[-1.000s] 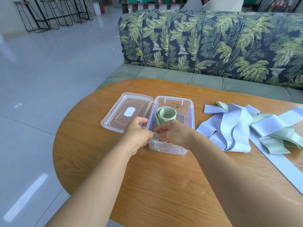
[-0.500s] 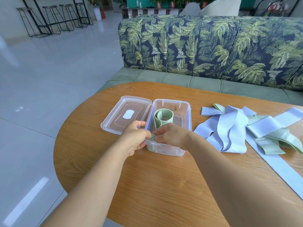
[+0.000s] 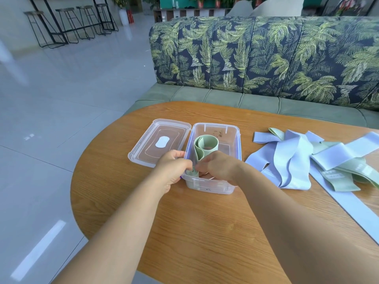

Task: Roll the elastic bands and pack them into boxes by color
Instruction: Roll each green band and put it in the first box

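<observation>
While the clear lid (image 3: pixel 160 142) lies on the worktop (image 3: pixel 205 232) just left of the hands, the left hand (image 3: pixel 171 168) and right hand (image 3: pixel 218 167) meet, both pinching a rolled green band (image 3: pixel 192 172) in the box (image 3: pixel 209 186). A looser green roll (image 3: pixel 206 148) stands just beyond them, and unrolled bands (image 3: pixel 297 160) lie to their right.

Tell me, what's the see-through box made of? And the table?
The box looks like clear, slightly frosted plastic: the green roll shows through its wall. The table looks like wood or a wood-look top, smooth, with grain lines running across it.
</observation>
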The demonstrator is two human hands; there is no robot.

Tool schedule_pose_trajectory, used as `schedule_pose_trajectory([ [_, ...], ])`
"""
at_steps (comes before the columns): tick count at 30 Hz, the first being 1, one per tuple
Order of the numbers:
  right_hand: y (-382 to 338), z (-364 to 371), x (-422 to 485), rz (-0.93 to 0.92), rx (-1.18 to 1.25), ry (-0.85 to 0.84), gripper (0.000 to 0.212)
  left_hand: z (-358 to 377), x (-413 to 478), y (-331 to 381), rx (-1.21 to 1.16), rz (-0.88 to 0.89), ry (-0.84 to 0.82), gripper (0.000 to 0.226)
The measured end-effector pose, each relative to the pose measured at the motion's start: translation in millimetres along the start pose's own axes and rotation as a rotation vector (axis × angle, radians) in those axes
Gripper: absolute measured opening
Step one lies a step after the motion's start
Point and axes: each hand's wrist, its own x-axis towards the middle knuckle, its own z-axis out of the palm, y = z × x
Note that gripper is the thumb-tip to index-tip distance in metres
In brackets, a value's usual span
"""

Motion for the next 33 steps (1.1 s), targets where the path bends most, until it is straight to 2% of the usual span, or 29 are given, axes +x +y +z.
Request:
schedule_pose_trajectory([
  [3,-2.5,0.1,-1.3,0.004,-0.002,0.007,0.016,-0.1,1.7,-0.1,-0.027,-0.019,0.014,0.04],
  [9,-7.3,-0.4,-4.1,0.033,-0.002,0.038,0.026,-1.8,3.6,-0.1,-0.043,-0.021,0.068,0.018],
  [12,-10.8,-5.5,-7.8,0.03,0.065,0.056,0.018,-3.7,3.9,1.5,-0.076,-0.023,0.093,0.013],
  [14,-10.1,-15.4,-5.8,-0.018,0.051,0.2,0.018,-5.9,4.6,2.5,-0.089,-0.014,0.112,0.019],
  [17,-12.7,-30.2,-6.0,-0.1,-0.314,0.5,0.025,-7.0,4.3,2.9,-0.057,0.015,0.153,0.026],
  [18,-14.8,-32.2,-7.8,-0.103,-0.452,0.533,0.031,-6.4,4.2,2.7,-0.038,0.026,0.163,0.026],
  [20,-17.6,-33.5,-6.4,-0.106,-0.661,0.484,0.045,-4.0,3.1,3.1,0.003,0.038,0.181,0.024],
  [23,-17.9,-27.3,3.3,-0.112,-0.858,0.448,0.038,-2.0,1.8,2.9,0.034,0.043,0.194,0.024],
  [25,-18.0,-24.1,7.1,-0.12,-0.892,0.496,0.028,-2.5,0.2,2.8,0.052,0.057,0.208,0.022],
  [29,-22.2,-33.8,-1.6,-0.224,-0.865,0.675,0.023,-6.4,-5.3,8.2,0.06,0.151,0.277,0.024],
  [33,-30.0,-65.1,-28.3,-0.371,-0.644,0.95,0.02,-4.3,-16.0,22.6,0.024,0.242,0.315,0.024],
])
